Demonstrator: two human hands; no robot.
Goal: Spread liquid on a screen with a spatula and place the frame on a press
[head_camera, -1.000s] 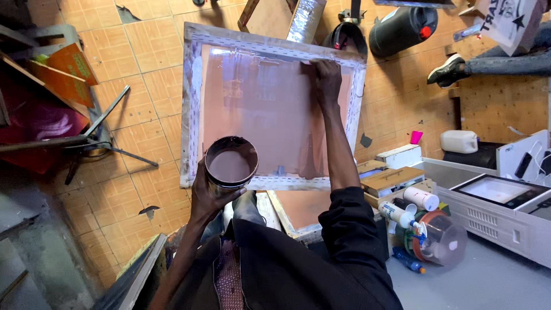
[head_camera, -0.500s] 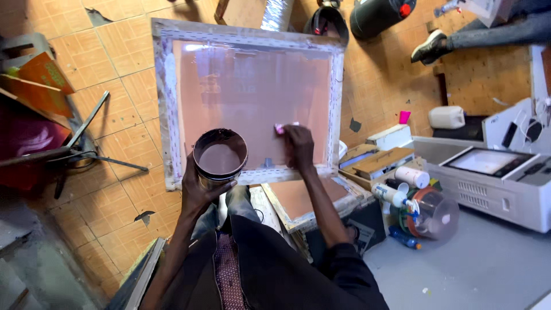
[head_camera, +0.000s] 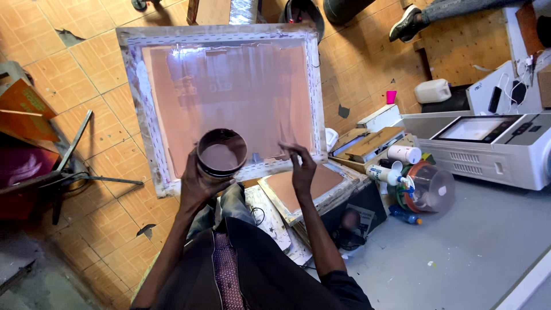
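Observation:
My left hand (head_camera: pixel 198 185) grips a round dark tub (head_camera: pixel 221 154) of pinkish-brown paste, held over the near edge of a large screen-printing frame (head_camera: pixel 143 123). The frame leans on the tiled floor; its mesh (head_camera: pixel 229 95) is coated pinkish, with wet streaks. My right hand (head_camera: pixel 300 166) hovers at the frame's lower right corner with the fingers spread, and I see nothing in it. A smaller coated frame (head_camera: pixel 304 189) lies below that hand, beside my knee.
A white machine (head_camera: pixel 488 143) stands on a grey surface at the right, with bottles, a white roll and a clear container (head_camera: pixel 410 178) before it. A white jug (head_camera: pixel 431 90) and another person's shoe (head_camera: pixel 407 23) are behind. A metal stand (head_camera: pixel 74 166) lies left.
My right hand has drawn down the mesh from the frame's top right corner to its lower edge and come off it. The tub has stayed in my left hand.

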